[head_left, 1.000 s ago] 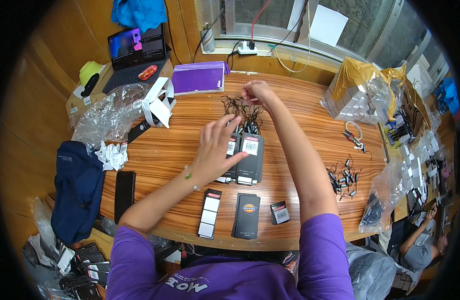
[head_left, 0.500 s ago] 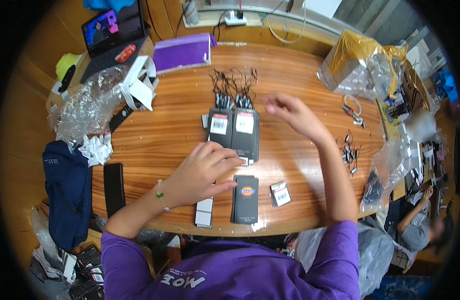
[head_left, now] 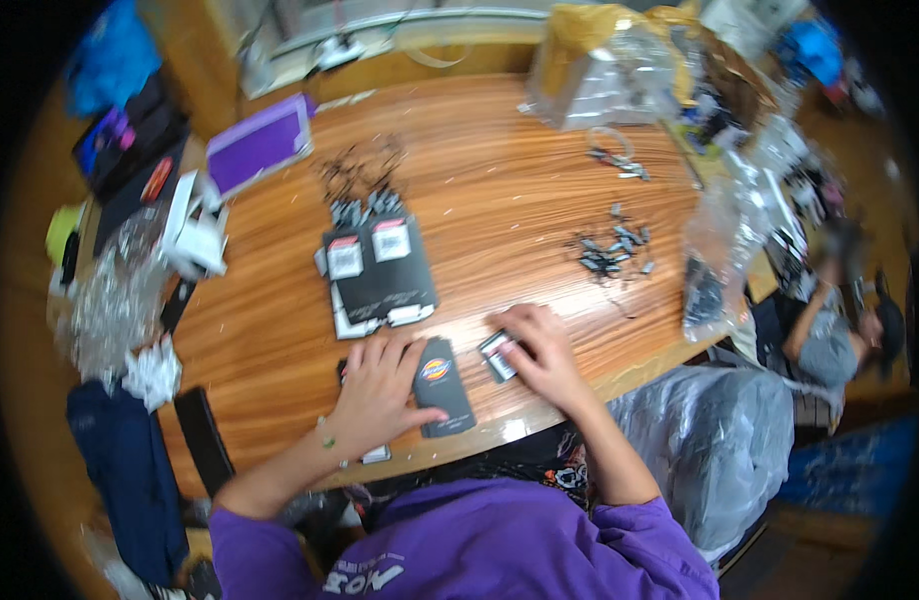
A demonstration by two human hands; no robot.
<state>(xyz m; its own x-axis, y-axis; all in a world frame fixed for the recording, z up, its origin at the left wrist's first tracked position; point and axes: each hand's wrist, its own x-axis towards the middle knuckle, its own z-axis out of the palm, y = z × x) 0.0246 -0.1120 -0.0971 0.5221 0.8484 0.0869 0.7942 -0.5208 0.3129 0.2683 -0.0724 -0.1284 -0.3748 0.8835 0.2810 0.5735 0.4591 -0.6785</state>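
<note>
My left hand lies with its fingers stretched out over a stack of pale cards, mostly hidden beneath it. Its fingertips and thumb touch the left side of a stack of dark grey hang tags with an oval emblem. To the right, my right hand has its thumb and fingers closed around a small stack of barcode labels on the table. Beyond my left hand lie larger piles of dark tags with white barcode labels, black strings bunched at their far end.
Loose black string fasteners lie on the right of the wooden table. Clear plastic bags line the right edge. A purple folder, a laptop and crumpled plastic are on the left. Another person sits far right.
My right hand has come down from beside the tag piles to the small label stack. My left hand has moved nearer, onto the pale cards and grey tags. The view has swung right.
</note>
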